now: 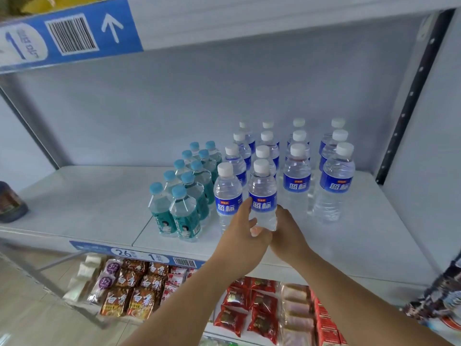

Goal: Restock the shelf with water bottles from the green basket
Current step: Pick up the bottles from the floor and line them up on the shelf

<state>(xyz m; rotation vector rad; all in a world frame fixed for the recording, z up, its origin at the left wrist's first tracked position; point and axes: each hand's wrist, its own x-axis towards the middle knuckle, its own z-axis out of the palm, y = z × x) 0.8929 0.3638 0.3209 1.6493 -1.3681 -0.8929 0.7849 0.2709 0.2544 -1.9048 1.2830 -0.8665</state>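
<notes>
Head view: my left hand and right hand are both wrapped round one water bottle near the shelf front edge. Four rows look mostly filled; can't see the green basket, so what's left is unknown.

Water bottle label reads 蓝标; shelf tag "26".

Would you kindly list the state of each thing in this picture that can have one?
Held water bottle: upright, white cap on, at the front of its row, gripped by both hands.
Left hand: closed round the bottle's lower part.
Right hand: closed on the bottle's right side.
Blue-label water bottles: upright, capped, in rows.
Teal-label bottles: upright, blue caps on, two rows.
Shelf: left part bare.
</notes>
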